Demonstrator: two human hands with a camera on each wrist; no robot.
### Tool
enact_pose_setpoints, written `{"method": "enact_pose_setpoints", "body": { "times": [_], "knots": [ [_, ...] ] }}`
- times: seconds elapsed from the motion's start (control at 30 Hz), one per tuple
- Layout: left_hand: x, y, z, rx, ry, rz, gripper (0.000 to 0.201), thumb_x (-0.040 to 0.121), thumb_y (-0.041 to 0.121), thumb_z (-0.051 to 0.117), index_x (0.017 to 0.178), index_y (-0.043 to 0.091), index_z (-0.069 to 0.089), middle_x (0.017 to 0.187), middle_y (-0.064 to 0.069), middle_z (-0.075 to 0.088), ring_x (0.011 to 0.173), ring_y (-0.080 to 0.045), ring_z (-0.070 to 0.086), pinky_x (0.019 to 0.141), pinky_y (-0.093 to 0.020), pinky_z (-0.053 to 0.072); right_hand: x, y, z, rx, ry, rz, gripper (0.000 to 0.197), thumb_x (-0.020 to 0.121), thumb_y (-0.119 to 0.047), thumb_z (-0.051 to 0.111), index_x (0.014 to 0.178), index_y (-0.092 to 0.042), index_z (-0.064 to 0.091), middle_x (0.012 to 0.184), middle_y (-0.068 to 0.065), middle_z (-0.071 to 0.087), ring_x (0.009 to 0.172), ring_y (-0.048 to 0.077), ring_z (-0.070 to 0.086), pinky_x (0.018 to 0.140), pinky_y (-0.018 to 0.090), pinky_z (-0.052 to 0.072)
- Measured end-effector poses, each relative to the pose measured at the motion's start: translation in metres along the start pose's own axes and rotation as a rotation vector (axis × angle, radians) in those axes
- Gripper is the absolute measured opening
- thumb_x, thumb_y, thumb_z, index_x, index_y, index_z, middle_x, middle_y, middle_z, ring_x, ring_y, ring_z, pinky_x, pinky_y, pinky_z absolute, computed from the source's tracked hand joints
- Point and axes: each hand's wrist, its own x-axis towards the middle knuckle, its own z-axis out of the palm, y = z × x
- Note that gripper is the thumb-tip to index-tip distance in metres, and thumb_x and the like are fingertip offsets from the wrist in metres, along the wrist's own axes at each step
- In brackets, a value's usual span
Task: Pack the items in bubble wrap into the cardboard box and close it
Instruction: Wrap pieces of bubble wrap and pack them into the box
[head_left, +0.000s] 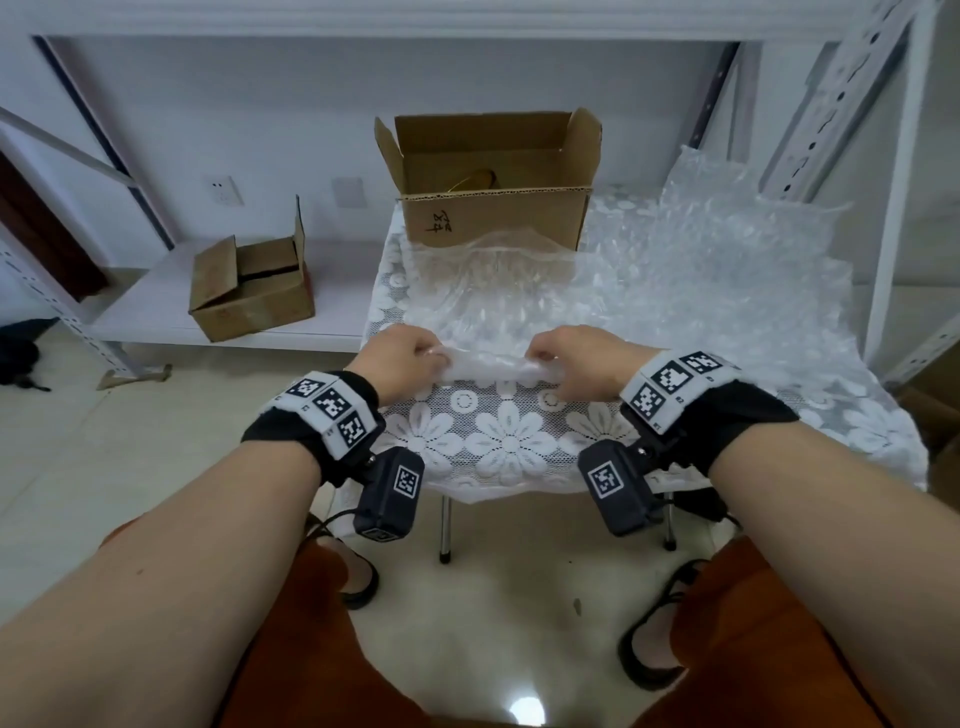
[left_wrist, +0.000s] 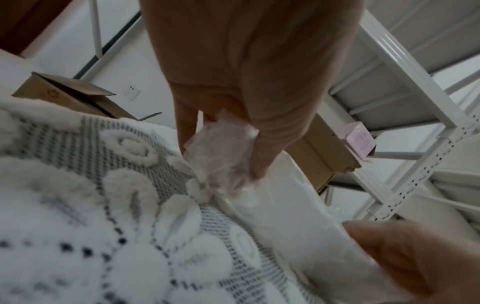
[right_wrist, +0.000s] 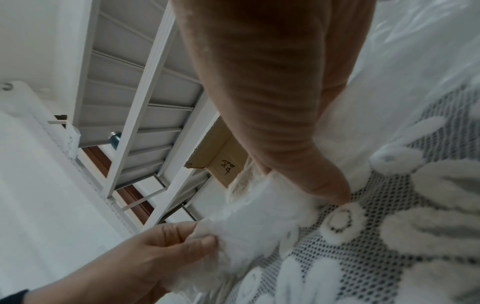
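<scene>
A sheet of bubble wrap (head_left: 498, 306) lies on the lace-covered table (head_left: 509, 441), its near edge rolled into a tube (head_left: 493, 366). My left hand (head_left: 402, 358) pinches the roll's left end (left_wrist: 223, 164). My right hand (head_left: 574, 358) pinches its right end (right_wrist: 259, 216). What is inside the roll is hidden. An open cardboard box (head_left: 493, 208) with handwriting on its front stands at the table's far edge, flaps up, something yellowish inside.
More bubble wrap (head_left: 727, 249) is piled at the table's right. A second, smaller cardboard box (head_left: 252, 291) sits on a low white shelf (head_left: 156, 306) to the left. White metal shelving uprights (head_left: 893, 208) stand to the right. My feet are under the table.
</scene>
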Motion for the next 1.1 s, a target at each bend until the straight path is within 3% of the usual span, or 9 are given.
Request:
{"method": "enact_pose_setpoints", "body": {
  "times": [0.17, 0.3, 0.43, 0.57, 0.67, 0.83, 0.97, 1.03, 1.1],
  "knots": [
    [-0.007, -0.007, -0.006, -0.190, -0.026, -0.027, 0.022, 0.090, 0.032, 0.061, 0.079, 0.014, 0.065, 0.074, 0.005, 0.057, 0.064, -0.008, 0.050, 0.055, -0.024, 0.035, -0.014, 0.010, 0.006, 0.089, 0.023, -0.029, 0.031, 0.092, -0.010, 0.048, 0.121, -0.016, 0.058, 0.119, 0.002, 0.061, 0.099, 0.018, 0.056, 0.080, 0.025, 0.040],
    [-0.009, -0.011, -0.004, -0.277, -0.012, -0.095, 0.023, 0.087, 0.037, 0.064, 0.081, 0.015, 0.066, 0.095, 0.002, 0.065, 0.095, -0.016, 0.057, 0.080, -0.029, 0.043, -0.015, 0.018, 0.006, 0.222, 0.010, -0.031, 0.028, 0.089, -0.019, 0.061, 0.117, -0.017, 0.058, 0.109, -0.004, 0.059, 0.098, 0.015, 0.055, 0.079, 0.023, 0.041],
    [-0.006, -0.011, 0.005, -0.276, 0.099, -0.203, 0.045, 0.084, 0.039, 0.067, 0.120, 0.013, 0.058, 0.134, -0.006, 0.053, 0.124, -0.022, 0.049, 0.102, -0.036, 0.040, -0.007, 0.022, 0.001, 0.349, 0.020, 0.035, 0.019, 0.089, -0.024, 0.063, 0.103, -0.012, 0.057, 0.097, -0.002, 0.054, 0.088, 0.016, 0.049, 0.067, 0.025, 0.036],
    [-0.001, -0.007, 0.011, -0.242, 0.170, -0.238, 0.066, 0.085, 0.043, 0.065, 0.138, 0.015, 0.040, 0.142, -0.008, 0.045, 0.127, -0.024, 0.046, 0.100, -0.032, 0.037, 0.005, 0.022, 0.002, 0.385, 0.019, 0.069, 0.023, 0.094, -0.026, 0.055, 0.089, -0.004, 0.057, 0.086, 0.004, 0.054, 0.077, 0.016, 0.046, 0.060, 0.024, 0.033],
    [0.002, -0.009, 0.014, -0.174, 0.180, -0.219, 0.069, 0.082, 0.043, 0.069, 0.138, 0.016, 0.039, 0.140, -0.007, 0.048, 0.124, -0.024, 0.049, 0.096, -0.032, 0.041, 0.010, 0.020, 0.006, 0.390, -0.036, 0.089, 0.030, 0.096, -0.023, 0.051, 0.069, -0.014, 0.045, 0.072, -0.001, 0.046, 0.063, 0.010, 0.039, 0.055, 0.023, 0.029],
    [0.005, -0.012, 0.022, 0.033, 0.257, -0.129, 0.073, 0.078, 0.037, 0.074, 0.138, 0.017, 0.038, 0.129, -0.008, 0.055, 0.118, -0.026, 0.051, 0.092, -0.035, 0.043, 0.014, 0.019, 0.003, 0.340, -0.074, 0.132, 0.030, 0.096, -0.025, 0.051, 0.068, -0.015, 0.043, 0.073, -0.001, 0.045, 0.066, 0.013, 0.041, 0.058, 0.026, 0.031],
    [0.003, -0.001, 0.027, 0.212, 0.397, 0.176, 0.045, 0.077, 0.021, 0.072, 0.121, 0.018, 0.059, 0.122, -0.006, 0.051, 0.118, -0.023, 0.039, 0.102, -0.028, 0.034, 0.022, 0.017, 0.005, 0.275, -0.110, 0.160, 0.021, 0.094, -0.027, 0.052, 0.083, -0.010, 0.055, 0.090, 0.007, 0.058, 0.086, 0.023, 0.054, 0.073, 0.033, 0.041],
    [0.000, 0.009, 0.028, 0.163, 0.303, 0.274, 0.031, 0.081, 0.019, 0.068, 0.112, 0.021, 0.064, 0.122, -0.001, 0.051, 0.120, -0.018, 0.038, 0.100, -0.022, 0.027, 0.023, 0.015, 0.006, 0.242, -0.108, 0.170, 0.023, 0.094, -0.027, 0.051, 0.096, -0.006, 0.059, 0.102, 0.011, 0.061, 0.096, 0.027, 0.057, 0.082, 0.036, 0.043],
    [-0.002, 0.016, 0.032, 0.143, 0.134, 0.291, 0.033, 0.084, 0.020, 0.066, 0.116, 0.026, 0.062, 0.129, 0.000, 0.049, 0.124, -0.016, 0.036, 0.103, -0.023, 0.025, 0.023, 0.015, 0.006, 0.234, -0.099, 0.170, 0.019, 0.094, -0.028, 0.050, 0.092, -0.010, 0.057, 0.100, 0.008, 0.060, 0.096, 0.026, 0.057, 0.081, 0.036, 0.043]
  ]
}}
